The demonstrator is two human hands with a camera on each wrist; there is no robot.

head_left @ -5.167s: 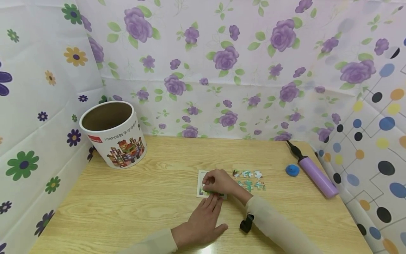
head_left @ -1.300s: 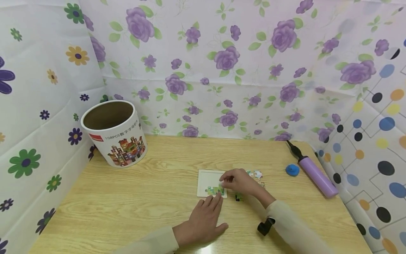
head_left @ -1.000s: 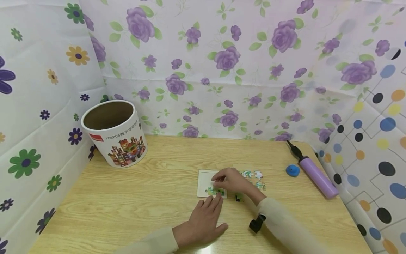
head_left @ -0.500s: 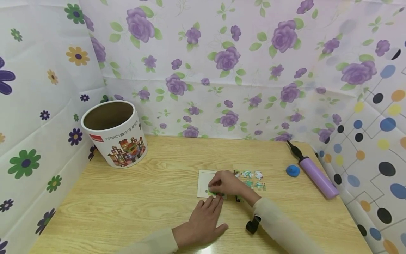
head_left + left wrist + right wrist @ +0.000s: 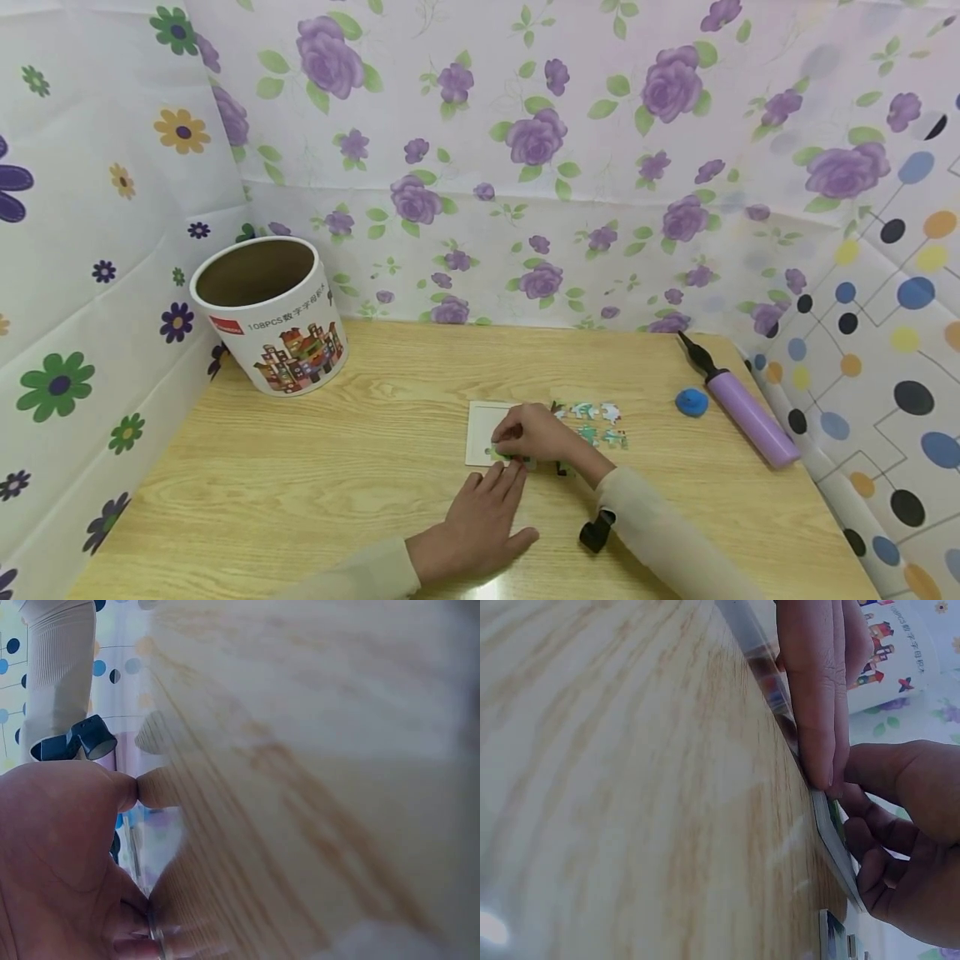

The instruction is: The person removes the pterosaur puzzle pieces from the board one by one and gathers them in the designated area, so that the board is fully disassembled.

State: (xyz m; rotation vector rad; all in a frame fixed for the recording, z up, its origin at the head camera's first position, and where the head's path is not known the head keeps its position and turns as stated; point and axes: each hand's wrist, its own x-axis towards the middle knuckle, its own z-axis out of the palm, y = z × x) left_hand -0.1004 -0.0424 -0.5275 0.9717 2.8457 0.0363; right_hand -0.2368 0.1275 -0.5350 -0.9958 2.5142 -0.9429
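Observation:
A small cream puzzle tray [image 5: 480,429] lies on the wooden table, with green jigsaw pieces [image 5: 497,455] along its near side. My left hand [image 5: 483,521] lies flat with straight fingers, their tips on the tray's near edge. Over the tray, my right hand [image 5: 536,433] has its thumb and fingers brought together low at the green pieces; it appears to pinch a puzzle piece, mostly hidden by the fingers. In the right wrist view, the right fingertips [image 5: 853,776] meet close to the left hand's fingertips [image 5: 821,769] at the tray edge [image 5: 836,844].
Several loose jigsaw pieces [image 5: 588,433] lie right of the tray, some partly behind the right hand. Further right are a blue toy [image 5: 692,402] and a purple hand pump [image 5: 752,418]. A large white bucket [image 5: 281,333] stands at the back left. Patterned cloth [image 5: 480,192] surrounds the table.
My right hand, at the tray's right edge 1.3 seconds ago, has moved left and down over the green pieces. It barely moves in the last half second. The left hand stays put.

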